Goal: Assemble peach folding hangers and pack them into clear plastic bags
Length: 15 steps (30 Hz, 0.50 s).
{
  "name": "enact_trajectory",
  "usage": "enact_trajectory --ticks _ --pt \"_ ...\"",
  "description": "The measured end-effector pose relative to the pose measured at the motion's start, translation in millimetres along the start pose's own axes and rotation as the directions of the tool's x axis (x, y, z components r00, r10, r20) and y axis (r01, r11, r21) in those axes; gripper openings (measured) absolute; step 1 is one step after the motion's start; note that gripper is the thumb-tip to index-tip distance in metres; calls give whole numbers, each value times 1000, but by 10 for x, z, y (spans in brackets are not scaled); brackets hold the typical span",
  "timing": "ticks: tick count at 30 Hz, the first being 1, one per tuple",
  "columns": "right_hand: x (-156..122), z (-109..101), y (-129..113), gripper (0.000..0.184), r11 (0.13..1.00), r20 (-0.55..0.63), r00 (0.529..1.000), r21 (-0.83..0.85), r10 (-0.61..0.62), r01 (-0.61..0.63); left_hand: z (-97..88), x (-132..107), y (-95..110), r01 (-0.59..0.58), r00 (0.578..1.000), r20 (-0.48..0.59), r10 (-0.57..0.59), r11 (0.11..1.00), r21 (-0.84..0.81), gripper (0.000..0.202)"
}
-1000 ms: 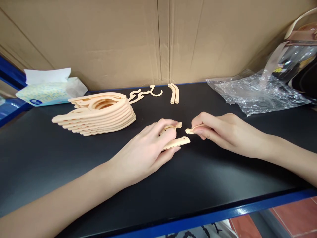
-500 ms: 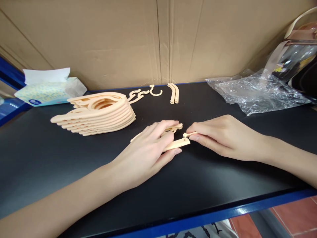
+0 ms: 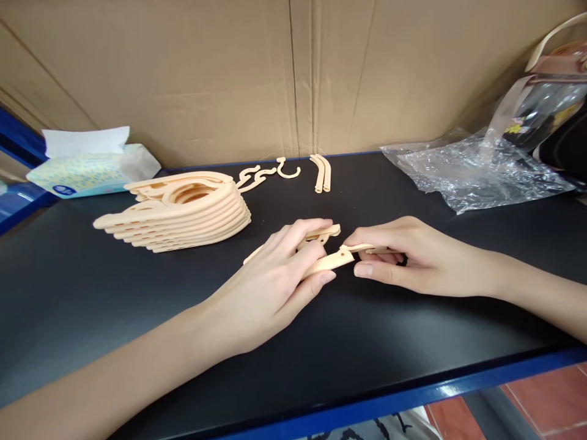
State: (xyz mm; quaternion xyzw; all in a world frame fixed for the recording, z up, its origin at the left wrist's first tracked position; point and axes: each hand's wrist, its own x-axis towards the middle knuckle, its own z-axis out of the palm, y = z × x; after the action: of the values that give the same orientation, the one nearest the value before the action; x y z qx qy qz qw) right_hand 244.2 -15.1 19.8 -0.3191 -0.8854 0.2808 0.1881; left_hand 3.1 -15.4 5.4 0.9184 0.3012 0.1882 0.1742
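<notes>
My left hand (image 3: 279,275) is closed around a cream plastic hanger piece (image 3: 331,261), whose two arms stick out past the fingers on the right; one arm has a small hole near its end. Most of that piece is hidden under the hand. To the right, my right hand (image 3: 408,256) grips a thin cream hanger part (image 3: 361,247) between its fingers. The tip of this part meets the holed end of the left hand's piece; whether it sits inside cannot be made out. My right thumb stands a little away from the part.
A stack of cream hangers (image 3: 192,214) stands at the left. Behind it lie loose hooks (image 3: 257,177) and curved strips (image 3: 321,173). A tissue pack (image 3: 92,168) is at the back left, a clear plastic bag (image 3: 477,171) and a transparent bottle (image 3: 545,110) at the right.
The tip of the right hand's part has come against the left hand's hanger piece. My right thumb has moved down and away, showing more of the part. The left hand has hardly moved.
</notes>
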Motion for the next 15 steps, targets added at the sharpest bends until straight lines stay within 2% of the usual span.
enact_trajectory --ticks 3,7,15 --pt "8 10 1 10 991 -5 1000 136 4 -4 -4 -3 3 -21 1000 -3 21 1000 4 26" --pt "10 18 -13 15 980 31 999 195 38 -43 -3 2 7 -34 999 11 34 999 -1 30" --pt "7 13 -52 18 999 30 1000 53 9 -10 20 2 15 -25 1000 -15 25 1000 -13 28"
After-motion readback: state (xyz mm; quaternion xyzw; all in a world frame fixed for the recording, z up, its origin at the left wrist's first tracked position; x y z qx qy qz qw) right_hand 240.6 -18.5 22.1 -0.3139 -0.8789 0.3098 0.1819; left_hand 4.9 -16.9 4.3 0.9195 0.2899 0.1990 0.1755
